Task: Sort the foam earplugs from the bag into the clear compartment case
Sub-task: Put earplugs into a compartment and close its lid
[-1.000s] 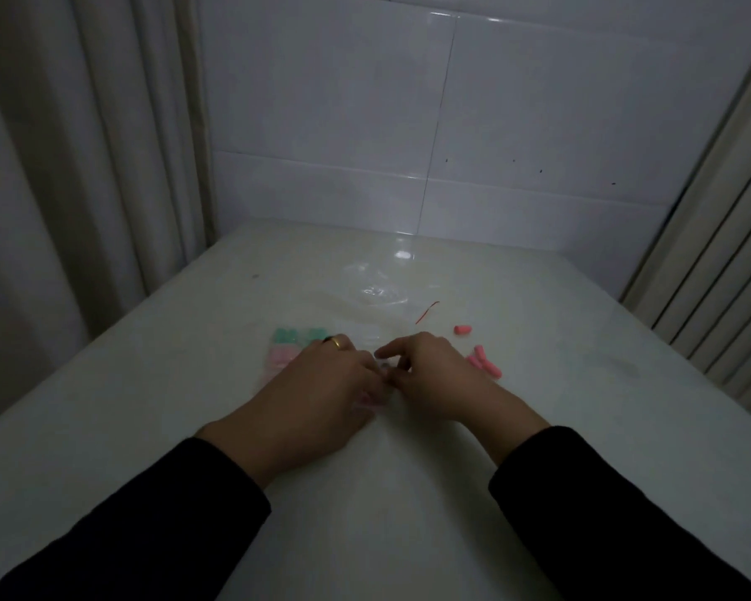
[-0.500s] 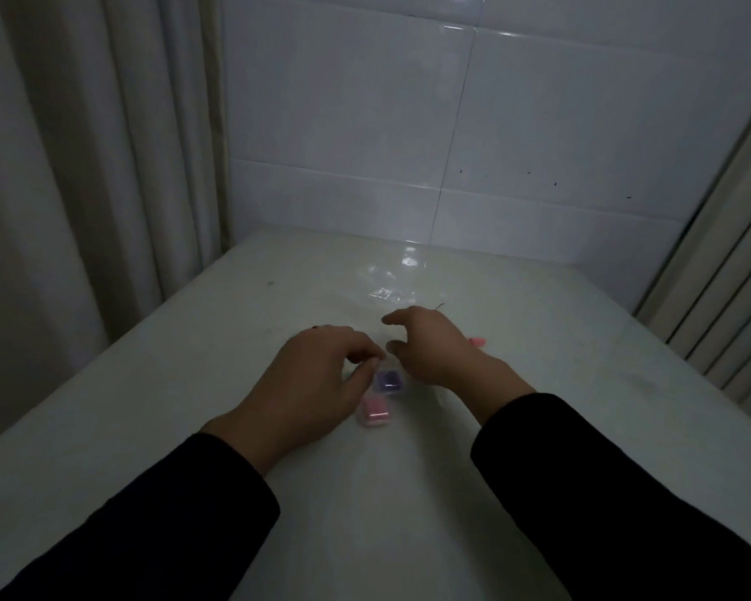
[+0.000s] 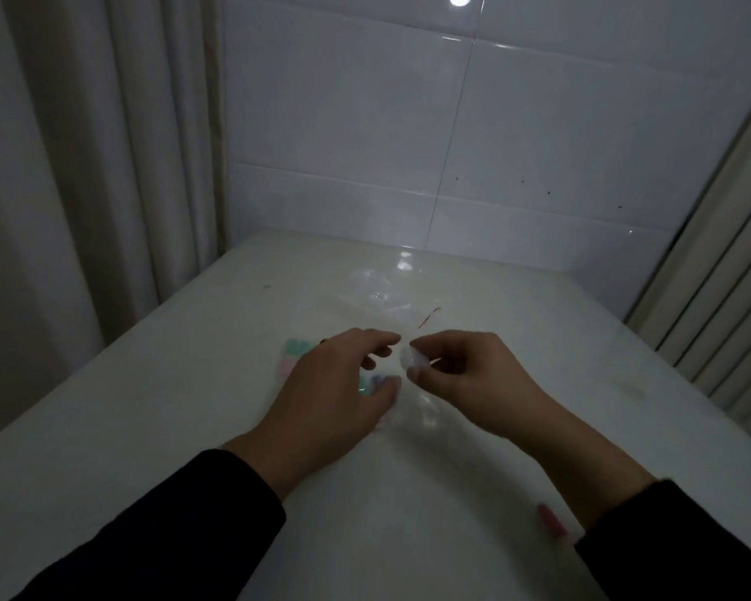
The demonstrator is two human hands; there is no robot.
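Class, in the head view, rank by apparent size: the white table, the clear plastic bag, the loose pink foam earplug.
1. White table
2. Clear plastic bag, edges faint
3. Loose pink foam earplug, though nearest the camera

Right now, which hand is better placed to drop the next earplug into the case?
Right, probably. The right hand already pinches a small pale piece, likely an earplug, just above the clear case. The left hand holds nothing and rests over the case, steadying it.

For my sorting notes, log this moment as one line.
right hand pinches pale earplug | left hand open over compartment case | pink earplug loose on table
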